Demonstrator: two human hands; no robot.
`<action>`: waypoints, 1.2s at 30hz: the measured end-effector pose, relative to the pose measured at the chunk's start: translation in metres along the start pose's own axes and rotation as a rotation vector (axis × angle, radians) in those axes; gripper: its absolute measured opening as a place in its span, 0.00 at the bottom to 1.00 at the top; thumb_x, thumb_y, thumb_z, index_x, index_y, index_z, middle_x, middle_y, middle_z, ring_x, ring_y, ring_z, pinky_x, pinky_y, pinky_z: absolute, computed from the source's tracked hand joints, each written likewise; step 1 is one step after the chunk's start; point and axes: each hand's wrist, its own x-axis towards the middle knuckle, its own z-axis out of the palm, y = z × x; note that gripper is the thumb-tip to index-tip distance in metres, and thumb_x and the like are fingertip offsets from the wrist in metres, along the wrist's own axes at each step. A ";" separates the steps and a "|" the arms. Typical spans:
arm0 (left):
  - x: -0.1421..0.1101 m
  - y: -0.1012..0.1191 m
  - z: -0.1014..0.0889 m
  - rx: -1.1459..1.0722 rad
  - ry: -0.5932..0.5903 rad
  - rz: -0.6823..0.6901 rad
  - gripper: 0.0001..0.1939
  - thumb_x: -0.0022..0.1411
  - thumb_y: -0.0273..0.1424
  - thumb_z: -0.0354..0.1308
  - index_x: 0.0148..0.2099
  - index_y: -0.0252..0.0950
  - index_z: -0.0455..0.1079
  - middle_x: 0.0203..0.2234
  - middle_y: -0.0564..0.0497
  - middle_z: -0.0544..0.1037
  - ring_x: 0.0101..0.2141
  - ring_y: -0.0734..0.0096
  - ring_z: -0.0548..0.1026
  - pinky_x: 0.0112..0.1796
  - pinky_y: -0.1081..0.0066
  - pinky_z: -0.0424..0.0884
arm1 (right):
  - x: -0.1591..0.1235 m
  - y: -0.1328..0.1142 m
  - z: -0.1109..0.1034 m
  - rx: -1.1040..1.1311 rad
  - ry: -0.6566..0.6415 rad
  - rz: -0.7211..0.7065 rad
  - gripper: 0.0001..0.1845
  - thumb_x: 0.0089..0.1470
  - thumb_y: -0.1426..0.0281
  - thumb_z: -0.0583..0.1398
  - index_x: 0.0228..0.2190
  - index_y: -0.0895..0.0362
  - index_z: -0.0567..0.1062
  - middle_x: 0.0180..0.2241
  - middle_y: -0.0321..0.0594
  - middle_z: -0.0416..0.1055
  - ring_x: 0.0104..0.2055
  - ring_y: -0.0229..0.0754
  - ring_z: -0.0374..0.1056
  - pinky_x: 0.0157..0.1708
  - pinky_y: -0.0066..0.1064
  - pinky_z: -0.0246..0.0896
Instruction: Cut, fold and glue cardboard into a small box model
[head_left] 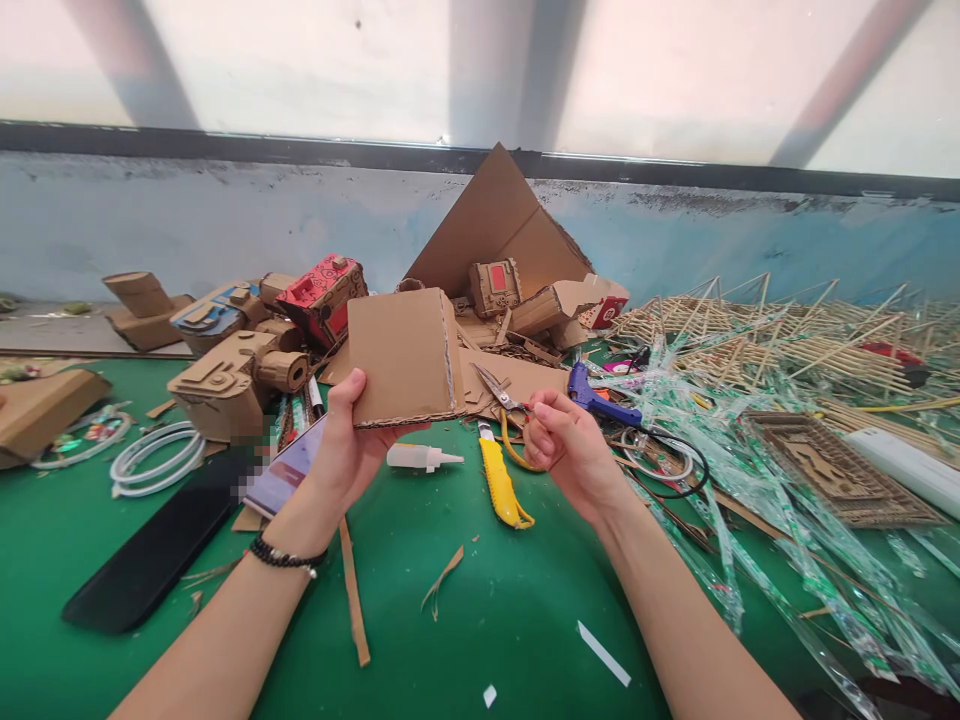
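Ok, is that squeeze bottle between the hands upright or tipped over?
Tipped over: the squeeze bottle lies on its side on the green tabletop, its nozzle pointing right.

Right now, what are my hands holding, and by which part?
Your left hand holds the cardboard box by its lower left corner. Your right hand is at the scissors; whether it grips them can't be told.

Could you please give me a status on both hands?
Left hand holding cardboard box. Right hand curled at scissors, hold unclear. Yellow utility knife, squeeze bottle lying between them.
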 end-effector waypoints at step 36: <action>0.002 -0.003 -0.004 -0.043 -0.071 0.021 0.26 0.68 0.47 0.60 0.63 0.42 0.72 0.53 0.45 0.83 0.42 0.56 0.83 0.36 0.62 0.84 | 0.001 0.003 -0.004 -0.028 0.071 -0.050 0.21 0.43 0.63 0.80 0.34 0.52 0.78 0.31 0.33 0.77 0.28 0.34 0.69 0.27 0.25 0.68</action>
